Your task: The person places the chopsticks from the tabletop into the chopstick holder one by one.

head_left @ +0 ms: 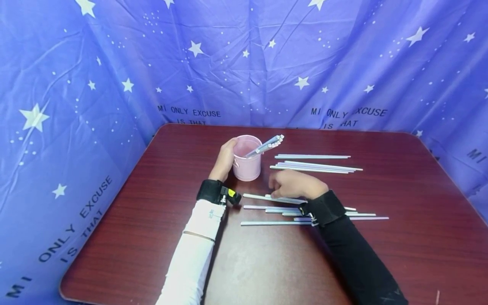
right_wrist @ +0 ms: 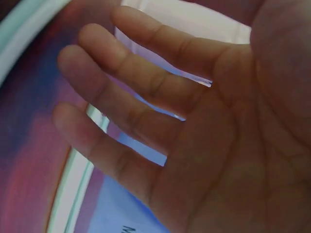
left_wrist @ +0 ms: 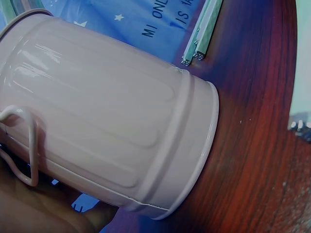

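A small pink metal bucket (head_left: 247,170) with ribbed sides and a wire-like side handle (left_wrist: 32,145) stands on the table. My left hand (head_left: 223,161) grips it from the left, thumb up by the rim. Several pale paper-like sticks (head_left: 269,145) lean out of the bucket toward the right. To the right of the bucket, my right hand (head_left: 296,184) hovers over a loose row of the same sticks (head_left: 256,196). Its fingers (right_wrist: 141,77) are spread and gently bent in the right wrist view, with nothing held between them.
Behind the right hand lie more sticks (head_left: 316,167) and a thin pair (head_left: 312,156). Nearer sticks (head_left: 274,223) lie partly under the right wrist. The dark red table (head_left: 160,237) has rounded corners, and a blue star-print curtain (head_left: 244,63) hangs around its back and left.
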Demonstrator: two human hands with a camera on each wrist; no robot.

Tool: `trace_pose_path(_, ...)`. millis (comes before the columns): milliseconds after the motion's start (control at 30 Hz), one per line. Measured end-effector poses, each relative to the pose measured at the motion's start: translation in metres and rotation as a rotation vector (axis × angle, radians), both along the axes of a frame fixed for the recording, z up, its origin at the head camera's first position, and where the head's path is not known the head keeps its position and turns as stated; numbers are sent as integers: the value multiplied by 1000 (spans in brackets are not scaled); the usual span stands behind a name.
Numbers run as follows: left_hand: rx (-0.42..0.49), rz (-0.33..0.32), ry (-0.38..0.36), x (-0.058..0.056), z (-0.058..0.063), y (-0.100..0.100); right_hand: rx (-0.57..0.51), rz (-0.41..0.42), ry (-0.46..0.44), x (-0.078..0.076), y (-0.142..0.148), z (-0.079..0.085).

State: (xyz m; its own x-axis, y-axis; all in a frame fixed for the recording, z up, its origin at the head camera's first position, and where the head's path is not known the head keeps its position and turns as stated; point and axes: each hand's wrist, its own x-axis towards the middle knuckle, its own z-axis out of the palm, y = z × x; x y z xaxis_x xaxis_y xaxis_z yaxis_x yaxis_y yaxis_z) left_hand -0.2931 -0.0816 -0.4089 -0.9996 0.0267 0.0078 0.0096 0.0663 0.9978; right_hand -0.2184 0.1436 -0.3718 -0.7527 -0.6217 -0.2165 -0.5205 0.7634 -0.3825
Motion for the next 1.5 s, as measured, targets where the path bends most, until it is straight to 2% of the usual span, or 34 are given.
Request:
trace_pose_path(167, 2, -4, 1, 0, -1, 0, 55, -18, -13, 1, -8, -10)
trace_pose_path(367, 24, -10, 18, 0, -2, 1, 64, 6, 16, 1, -12, -17)
trace_pose_path(700, 26, -10, 18, 1, -1, 1, 36, 26, -14, 3, -11, -11)
trace_pose_path(967, 21, -27, 27, -1, -2, 0, -32, 48, 7, 7, -6, 8)
trace_pose_path(1333, 14, -20, 25, -1, -2, -1, -221, 68, 180, 22, -1, 41)
trace_pose_path(1500, 6, -16, 15, 0, -1, -1, -287, 21, 265, 28, 2, 56)
